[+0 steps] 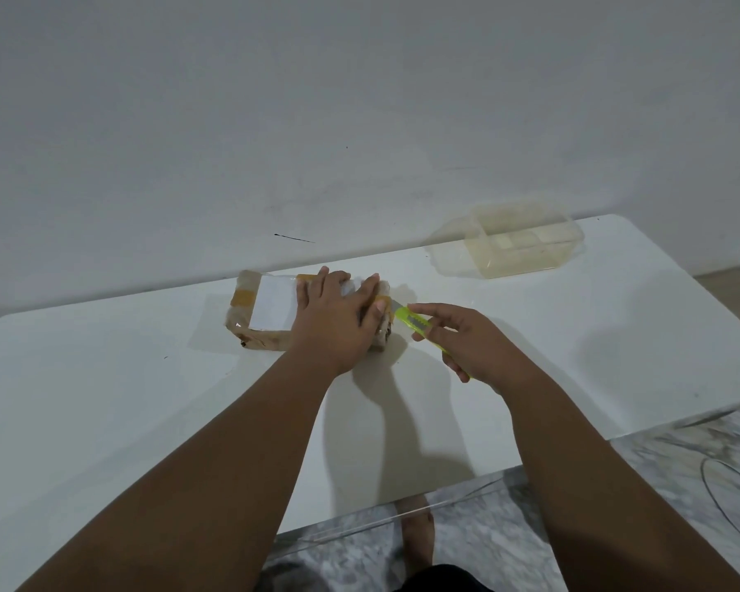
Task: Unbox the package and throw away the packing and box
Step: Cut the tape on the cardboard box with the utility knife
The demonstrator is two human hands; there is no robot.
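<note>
Two hands work mid-surface: the left hand (pixel 336 318) presses flat on one taped package (pixel 274 311), and the right hand (pixel 466 339) grips one green cutter (pixel 415 329) at its right end. One clear container (pixel 526 243) sits far right on the white surface (pixel 103 399).

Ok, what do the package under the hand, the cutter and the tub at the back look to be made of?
Package: seemingly brown cardboard or paper, glossy with clear and tan tape, with a matte white paper label on top. Cutter: lime-green body, probably plastic, with a grey blade, likely metal, at its tip. Tub: clear, slightly yellowish plastic; the table shows through its walls.
</note>
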